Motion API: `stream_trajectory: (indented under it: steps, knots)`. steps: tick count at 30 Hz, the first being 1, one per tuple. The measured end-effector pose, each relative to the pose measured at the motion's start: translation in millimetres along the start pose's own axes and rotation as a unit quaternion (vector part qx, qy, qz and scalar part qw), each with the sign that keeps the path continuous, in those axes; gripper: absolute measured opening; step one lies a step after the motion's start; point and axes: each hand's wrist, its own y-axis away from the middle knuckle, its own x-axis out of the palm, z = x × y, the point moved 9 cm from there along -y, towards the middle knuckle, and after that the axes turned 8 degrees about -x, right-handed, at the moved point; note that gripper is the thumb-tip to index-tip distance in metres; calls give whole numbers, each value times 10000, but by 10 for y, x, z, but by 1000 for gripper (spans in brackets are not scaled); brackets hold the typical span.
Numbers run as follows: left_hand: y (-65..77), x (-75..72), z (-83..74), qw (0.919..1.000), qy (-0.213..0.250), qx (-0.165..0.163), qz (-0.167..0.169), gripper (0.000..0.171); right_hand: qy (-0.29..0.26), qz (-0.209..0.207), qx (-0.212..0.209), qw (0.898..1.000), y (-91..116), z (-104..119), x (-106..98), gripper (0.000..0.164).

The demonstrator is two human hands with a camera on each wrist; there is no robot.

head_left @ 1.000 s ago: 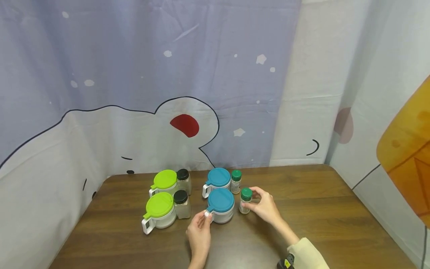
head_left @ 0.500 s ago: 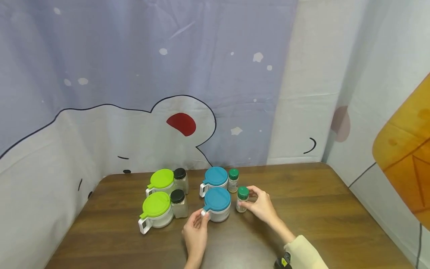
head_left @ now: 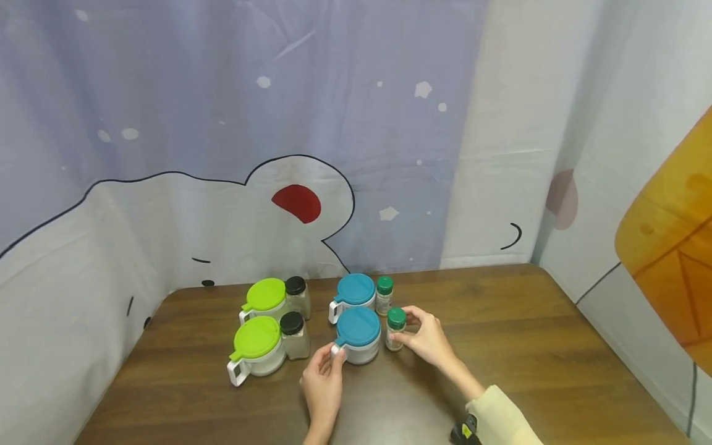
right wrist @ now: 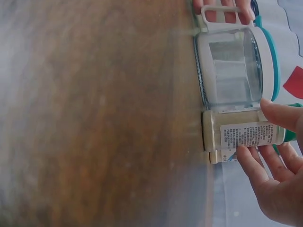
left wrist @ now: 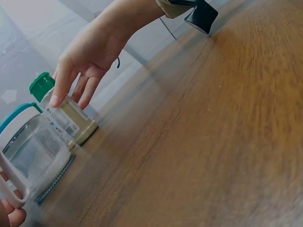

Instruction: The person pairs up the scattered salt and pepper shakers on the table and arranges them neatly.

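Note:
My left hand (head_left: 322, 386) pinches the white handle (left wrist: 13, 182) of the front blue-lidded seasoning jar (head_left: 358, 334), between thumb and fingers. Clear glass sides show on that jar in both wrist views. Just right of it stands a green-capped spice bottle (head_left: 395, 330), upright, with a printed label on its side (right wrist: 248, 135). My right hand (head_left: 428, 339) holds this bottle from the right, thumb on the near side and fingers behind. Behind them stand a second blue-lidded jar (head_left: 356, 289) and a second green-capped bottle (head_left: 384, 296).
To the left stand two lime-lidded jars, one in front (head_left: 258, 339) and one behind (head_left: 266, 295). Beside each is a black-capped square bottle, front (head_left: 295, 337) and back (head_left: 298, 298). All stand on a brown wooden table (head_left: 528, 346) with a printed curtain (head_left: 411, 136) behind it.
The right hand has edged the green-capped bottle slightly left, closer to the front blue-lidded jar. The left hand keeps its hold on the handle. The head view has shifted a little.

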Motion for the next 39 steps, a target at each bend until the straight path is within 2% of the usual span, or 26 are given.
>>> stream_trajectory:
  steps: [8, 14, 17, 27, 39]
  knots:
    - [-76, 19, -6, 9999, -29, 42, 87, 14, -64, 178, -79, 9998, -59, 38, 57, 42]
    - [-121, 53, -4, 9994, 76, 78, 335, 15, -140, 301, -25, 9994, -90, 46, 85, 42]
    - [-148, 63, 2, 9991, 63, 29, 419, 16, -184, 394, 69, 9990, -102, 37, 97, 41]
    - [-206, 68, -12, 9984, 20, -16, 557, 14, -375, 611, -3, 9974, -127, 14, 129, 41]
    - [-234, 77, 14, 9971, -36, -177, 744, 14, -528, 675, 289, 9959, -97, -3, 135, 41]
